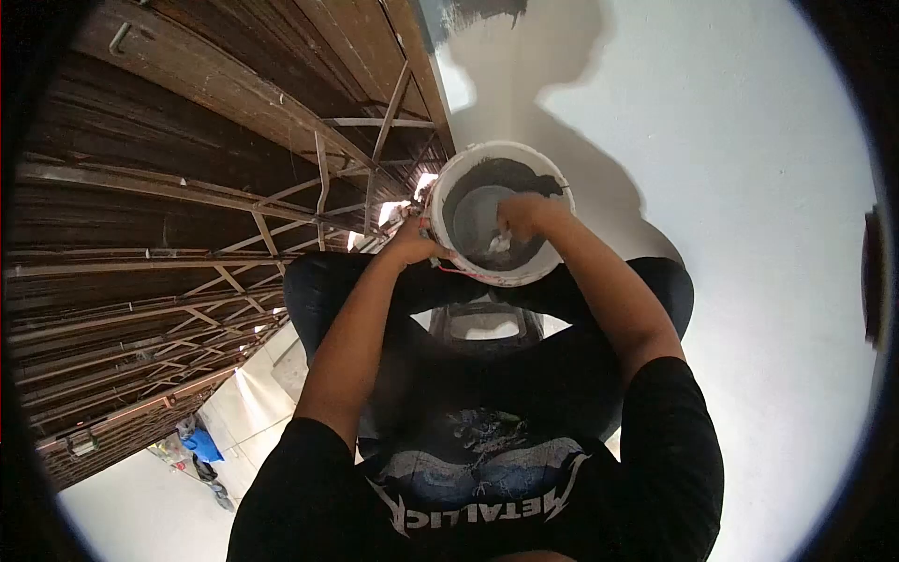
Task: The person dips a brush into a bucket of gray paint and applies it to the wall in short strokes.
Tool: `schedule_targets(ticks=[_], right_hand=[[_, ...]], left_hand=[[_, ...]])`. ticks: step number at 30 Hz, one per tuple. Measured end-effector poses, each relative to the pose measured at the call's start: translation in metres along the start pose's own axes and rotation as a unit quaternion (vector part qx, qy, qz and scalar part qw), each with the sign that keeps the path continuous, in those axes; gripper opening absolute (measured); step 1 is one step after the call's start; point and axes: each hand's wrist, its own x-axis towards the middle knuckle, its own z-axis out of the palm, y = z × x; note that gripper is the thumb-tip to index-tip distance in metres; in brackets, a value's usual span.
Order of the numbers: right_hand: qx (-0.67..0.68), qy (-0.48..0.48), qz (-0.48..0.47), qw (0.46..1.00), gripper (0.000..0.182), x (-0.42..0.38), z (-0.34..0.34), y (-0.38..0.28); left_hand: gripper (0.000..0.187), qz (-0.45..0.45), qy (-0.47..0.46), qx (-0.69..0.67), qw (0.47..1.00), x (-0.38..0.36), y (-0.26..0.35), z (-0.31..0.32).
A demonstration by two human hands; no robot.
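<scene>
A white bucket [438, 180] stands between my knees, its inside coated with dark grey smears. Pale grey wet mix [476, 214] lies in the bottom of it. My left hand [415, 245] grips the bucket's left side, with the thumb towards the rim. Inside the bucket is my right hand [531, 215], fingers closed and pointing down. Just below those fingers shows a small whitish piece [499, 245], smeared with the mix; its kind cannot be made out. A thin red handle or cord [465, 273] hangs along the near side of the bucket.
A brown folding metal gate [215, 201] with crossed bars runs along the left. To the right is a pale wall [758, 234] bearing my shadow, with a dark grey patch [482, 11] at the top. A dark stool [482, 323] shows between my legs. A blue bag [201, 442] lies at lower left.
</scene>
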Motion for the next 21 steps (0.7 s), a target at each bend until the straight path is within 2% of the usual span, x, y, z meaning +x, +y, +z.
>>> schedule_targets(ticks=[3,5,9,11,12,15,18,21], right_hand=[[-0.137,0.066,0.019,0.988,0.019,0.005,-0.004,0.014],[-0.128,0.104,0.062,0.984,0.019,-0.008,-0.021,0.011],[-0.144,0.135,0.133,0.971,0.02,-0.021,-0.041,0.007],[-0.167,0.123,0.139,0.968,0.02,-0.027,-0.051,-0.001],[-0.179,0.118,0.142,0.966,0.02,-0.028,-0.053,-0.005],[-0.241,0.157,0.124,0.95,0.021,-0.01,-0.023,-0.011],[-0.253,0.131,0.117,0.951,0.024,0.011,0.009,-0.015],[-0.185,0.062,0.086,0.977,0.023,0.006,0.006,-0.006]], left_hand=[[0.081,0.033,0.006,0.033,0.999,0.016,-0.016,0.003],[0.079,0.02,0.024,0.036,0.999,-0.009,0.011,0.002],[0.083,0.016,0.006,0.021,1.0,-0.011,0.013,-0.002],[0.09,0.018,0.0,0.022,1.0,-0.006,0.007,-0.002],[0.079,-0.003,0.059,0.065,0.996,-0.008,0.009,0.002],[0.085,0.025,0.023,0.047,0.998,-0.013,0.016,-0.002],[0.089,0.008,0.019,0.038,0.999,-0.014,0.016,-0.002],[0.095,-0.008,-0.004,0.046,0.999,-0.01,0.01,-0.005]])
